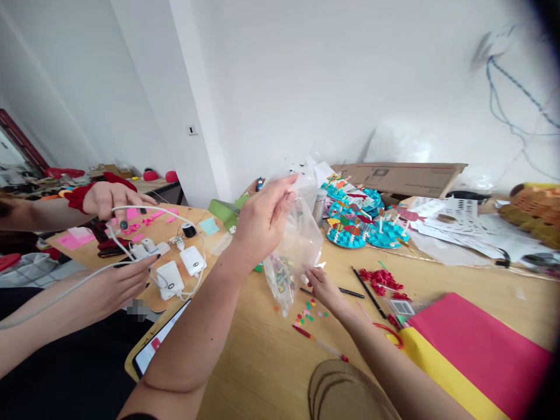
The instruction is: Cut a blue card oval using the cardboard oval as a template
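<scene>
A clear plastic bag (pixel 301 233) hangs above the table, with small coloured bits gathered in its lower corner. My left hand (pixel 262 219) pinches the bag's upper part, fingers pressed together. Lower and to the right, my right hand (pixel 322 286) has its fingers closed at the bag's side edge; a small white piece shows beside them. Beneath the bag, loose paper dots (pixel 310 312) in several colours are scattered on the wooden table (pixel 254 361). A red-tipped pen (pixel 319 343) lies just in front of the dots.
At left, another person's hands hold a white cable (pixel 144 208) near white adapters (pixel 170 280). A phone (pixel 160 344) lies by my left forearm. Blue paper crafts (pixel 350 233) stand at the back. Red and yellow sheets (pixel 476 344), brown cardboard discs (pixel 345 391) and red curled ribbon (pixel 380 281) sit at right.
</scene>
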### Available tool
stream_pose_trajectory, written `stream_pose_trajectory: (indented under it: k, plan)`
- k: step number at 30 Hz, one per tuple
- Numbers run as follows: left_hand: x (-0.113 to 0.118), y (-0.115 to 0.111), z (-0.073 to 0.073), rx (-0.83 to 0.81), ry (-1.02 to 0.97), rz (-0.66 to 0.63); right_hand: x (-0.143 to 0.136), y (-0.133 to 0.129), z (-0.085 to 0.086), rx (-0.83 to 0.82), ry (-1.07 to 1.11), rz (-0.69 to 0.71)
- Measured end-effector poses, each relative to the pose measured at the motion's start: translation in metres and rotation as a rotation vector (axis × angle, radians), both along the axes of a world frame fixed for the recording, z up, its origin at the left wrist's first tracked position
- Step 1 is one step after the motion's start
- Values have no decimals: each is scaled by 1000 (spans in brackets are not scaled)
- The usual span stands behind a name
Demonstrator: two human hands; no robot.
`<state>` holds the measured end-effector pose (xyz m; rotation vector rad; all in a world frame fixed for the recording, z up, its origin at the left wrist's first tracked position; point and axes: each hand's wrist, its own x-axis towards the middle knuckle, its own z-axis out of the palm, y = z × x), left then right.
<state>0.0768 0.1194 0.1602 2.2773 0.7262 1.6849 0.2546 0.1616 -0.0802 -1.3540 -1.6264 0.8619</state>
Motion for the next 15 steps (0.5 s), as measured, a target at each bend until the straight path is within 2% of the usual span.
stream_pose_trajectory:
  k: [7,15]
  plan:
    - [10,-13,24,41,-38,-110,-2,-3,21,0,48,-6]
    - [21,-41,30,-74,-239,-186,9,-7,37,63,48,-40]
